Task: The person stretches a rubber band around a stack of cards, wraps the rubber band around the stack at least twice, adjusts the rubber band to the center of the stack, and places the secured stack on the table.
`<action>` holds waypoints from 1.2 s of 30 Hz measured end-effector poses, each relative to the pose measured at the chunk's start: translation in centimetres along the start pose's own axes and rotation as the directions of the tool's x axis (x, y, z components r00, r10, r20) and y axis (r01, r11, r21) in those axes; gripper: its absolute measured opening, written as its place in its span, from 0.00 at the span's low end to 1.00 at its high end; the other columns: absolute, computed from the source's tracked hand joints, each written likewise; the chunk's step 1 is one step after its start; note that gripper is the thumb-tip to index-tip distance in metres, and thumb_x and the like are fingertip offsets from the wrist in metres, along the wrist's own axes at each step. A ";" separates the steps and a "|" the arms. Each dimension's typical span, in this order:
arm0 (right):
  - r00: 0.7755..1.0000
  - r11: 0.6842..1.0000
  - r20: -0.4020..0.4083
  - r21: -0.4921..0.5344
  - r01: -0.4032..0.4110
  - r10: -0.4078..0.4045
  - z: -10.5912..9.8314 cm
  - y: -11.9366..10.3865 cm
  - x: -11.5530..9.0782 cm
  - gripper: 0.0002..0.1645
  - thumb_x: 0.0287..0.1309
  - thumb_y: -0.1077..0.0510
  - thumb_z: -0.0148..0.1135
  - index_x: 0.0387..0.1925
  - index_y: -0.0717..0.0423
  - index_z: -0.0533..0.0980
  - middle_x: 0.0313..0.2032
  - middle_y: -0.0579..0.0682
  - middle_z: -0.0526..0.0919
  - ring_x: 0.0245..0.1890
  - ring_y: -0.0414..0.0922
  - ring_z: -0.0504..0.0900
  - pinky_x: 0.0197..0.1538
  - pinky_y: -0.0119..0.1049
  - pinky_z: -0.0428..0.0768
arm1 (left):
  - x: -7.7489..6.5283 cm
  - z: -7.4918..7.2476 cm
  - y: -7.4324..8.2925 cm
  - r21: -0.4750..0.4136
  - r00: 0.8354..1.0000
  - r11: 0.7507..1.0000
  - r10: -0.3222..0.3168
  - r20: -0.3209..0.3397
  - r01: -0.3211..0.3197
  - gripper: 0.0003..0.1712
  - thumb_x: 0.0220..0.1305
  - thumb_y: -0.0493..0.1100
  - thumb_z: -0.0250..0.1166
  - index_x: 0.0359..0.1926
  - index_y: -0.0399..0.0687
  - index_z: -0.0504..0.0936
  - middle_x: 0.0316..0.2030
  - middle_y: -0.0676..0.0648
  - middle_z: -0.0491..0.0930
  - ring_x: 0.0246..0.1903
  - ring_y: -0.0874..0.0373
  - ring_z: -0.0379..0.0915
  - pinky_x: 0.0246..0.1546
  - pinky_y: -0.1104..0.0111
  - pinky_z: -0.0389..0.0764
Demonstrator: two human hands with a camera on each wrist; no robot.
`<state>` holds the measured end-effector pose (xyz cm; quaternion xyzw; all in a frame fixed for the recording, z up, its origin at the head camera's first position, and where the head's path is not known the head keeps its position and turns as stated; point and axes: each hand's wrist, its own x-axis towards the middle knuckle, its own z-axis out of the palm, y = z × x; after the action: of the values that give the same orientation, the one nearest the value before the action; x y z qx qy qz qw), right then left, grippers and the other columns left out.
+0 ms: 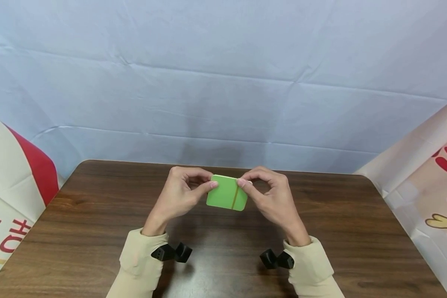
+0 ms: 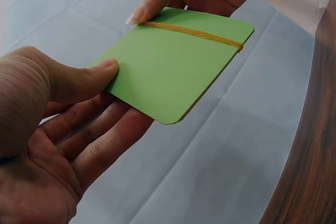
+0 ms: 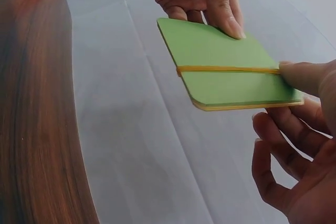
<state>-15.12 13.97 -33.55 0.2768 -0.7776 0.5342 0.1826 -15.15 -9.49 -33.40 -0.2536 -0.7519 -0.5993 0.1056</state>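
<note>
A thin stack of green cards (image 1: 221, 193) with rounded corners is held up above the table by both hands. Round it, nearer the right side, runs a yellow rubber band (image 3: 226, 69). My left hand (image 1: 179, 194) pinches the left edge, thumb on the green face and fingers behind. At the opposite edge my right hand (image 1: 275, 198) pinches the stack, its thumb tip at the end of the band. Yellowish layers show along the stack's lower edge in the right wrist view. The back of the stack is hidden in the head view.
Below the hands lies a dark brown wooden table (image 1: 331, 223) with rounded far corners. A pale blue cloth backdrop (image 1: 223, 103) hangs behind it. Printed banners flank the left and right sides. Each sleeve cuff carries a small black wrist camera (image 1: 171, 252).
</note>
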 end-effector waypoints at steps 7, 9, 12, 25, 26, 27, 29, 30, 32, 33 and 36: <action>1.000 1.000 0.002 0.007 0.024 -0.024 0.3 -0.1 0.0 0.01 0.61 0.65 0.71 0.34 0.59 0.87 0.33 0.44 0.86 0.37 0.44 0.82 0.45 0.32 0.78 | 0.0 0.3 -0.1 0.001 1.000 1.000 0.000 0.005 0.000 0.04 0.58 0.30 0.75 0.35 0.38 0.90 0.28 0.47 0.86 0.24 0.49 0.81 0.25 0.69 0.82; 0.999 0.999 0.005 0.019 0.031 -0.031 0.4 -0.1 -0.1 0.01 0.61 0.65 0.71 0.34 0.60 0.87 0.33 0.45 0.86 0.37 0.44 0.82 0.44 0.32 0.78 | 0.0 0.4 -0.1 0.006 1.000 1.000 0.010 0.017 -0.010 0.04 0.58 0.30 0.74 0.35 0.38 0.90 0.28 0.48 0.86 0.23 0.51 0.81 0.24 0.68 0.83; 0.999 0.999 0.002 0.035 0.041 -0.041 0.5 -0.1 0.0 0.01 0.60 0.65 0.72 0.33 0.61 0.87 0.33 0.46 0.87 0.37 0.45 0.82 0.43 0.32 0.77 | 0.0 0.5 -0.1 0.005 0.999 1.000 0.027 0.035 -0.027 0.04 0.59 0.30 0.74 0.35 0.39 0.90 0.28 0.49 0.86 0.23 0.52 0.81 0.24 0.66 0.83; 0.999 0.999 -0.014 0.019 0.047 -0.047 0.5 0.0 0.1 0.06 0.56 0.69 0.74 0.34 0.58 0.89 0.34 0.46 0.88 0.38 0.45 0.82 0.44 0.34 0.77 | 0.0 0.7 -0.2 0.000 0.999 1.000 0.028 0.038 -0.028 0.04 0.59 0.30 0.74 0.36 0.40 0.90 0.29 0.50 0.86 0.24 0.51 0.82 0.25 0.65 0.84; 0.999 0.999 -0.012 0.013 0.042 -0.042 0.4 0.0 0.1 0.07 0.56 0.69 0.74 0.35 0.57 0.89 0.34 0.46 0.88 0.38 0.45 0.82 0.45 0.34 0.78 | 0.0 0.7 -0.2 -0.002 0.999 1.000 0.028 0.034 -0.028 0.04 0.59 0.30 0.74 0.36 0.39 0.90 0.29 0.49 0.86 0.24 0.50 0.82 0.25 0.65 0.84; 0.999 0.999 -0.010 0.008 0.037 -0.036 0.3 0.0 0.1 0.07 0.56 0.68 0.74 0.36 0.56 0.89 0.35 0.46 0.88 0.39 0.45 0.82 0.46 0.34 0.78 | 0.0 0.7 -0.2 -0.004 0.999 1.000 0.025 0.031 -0.025 0.04 0.59 0.30 0.74 0.36 0.39 0.90 0.29 0.49 0.86 0.24 0.49 0.82 0.25 0.65 0.84; 1.000 1.000 -0.009 0.003 0.020 -0.020 0.0 0.1 0.1 0.08 0.56 0.68 0.74 0.37 0.55 0.89 0.35 0.45 0.88 0.40 0.45 0.82 0.48 0.35 0.77 | 0.0 0.6 -0.1 -0.009 1.000 1.000 0.014 0.021 -0.014 0.04 0.59 0.30 0.74 0.36 0.39 0.90 0.29 0.48 0.87 0.24 0.49 0.82 0.26 0.66 0.84; 1.000 1.000 -0.007 0.003 0.010 -0.010 -0.1 0.0 0.1 0.08 0.56 0.67 0.74 0.37 0.54 0.89 0.36 0.45 0.88 0.41 0.45 0.82 0.49 0.35 0.77 | 0.0 0.6 -0.1 -0.011 1.000 1.000 0.007 0.016 -0.007 0.04 0.59 0.30 0.74 0.36 0.38 0.89 0.29 0.48 0.86 0.24 0.48 0.82 0.26 0.66 0.84; 1.000 1.000 -0.002 0.006 -0.013 0.013 -0.3 0.0 0.1 0.07 0.57 0.66 0.74 0.37 0.53 0.89 0.36 0.44 0.88 0.42 0.45 0.82 0.51 0.35 0.77 | 0.0 0.5 -0.1 -0.017 1.000 1.000 -0.003 0.009 0.004 0.04 0.58 0.30 0.74 0.36 0.39 0.89 0.29 0.48 0.86 0.24 0.47 0.82 0.26 0.66 0.84; 1.000 1.000 0.001 0.007 -0.023 0.023 -0.4 0.0 0.1 0.07 0.57 0.66 0.74 0.37 0.53 0.89 0.36 0.44 0.88 0.42 0.45 0.82 0.51 0.36 0.77 | 0.0 0.5 -0.1 -0.019 1.000 1.000 -0.008 0.008 0.008 0.05 0.58 0.29 0.74 0.36 0.39 0.89 0.29 0.49 0.86 0.24 0.46 0.82 0.25 0.67 0.84; 0.999 0.999 0.007 0.015 -0.034 0.034 -0.4 0.0 0.0 0.07 0.57 0.66 0.74 0.36 0.53 0.89 0.36 0.44 0.88 0.42 0.45 0.82 0.51 0.36 0.76 | 0.0 0.6 -0.1 -0.023 1.000 1.000 -0.004 0.017 0.004 0.05 0.58 0.29 0.74 0.36 0.39 0.90 0.29 0.49 0.86 0.24 0.44 0.81 0.24 0.68 0.83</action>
<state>-15.15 14.34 -33.39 0.2668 -0.7788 0.5421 0.1687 -15.14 -8.96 -33.64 -0.2583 -0.7464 -0.6059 0.0951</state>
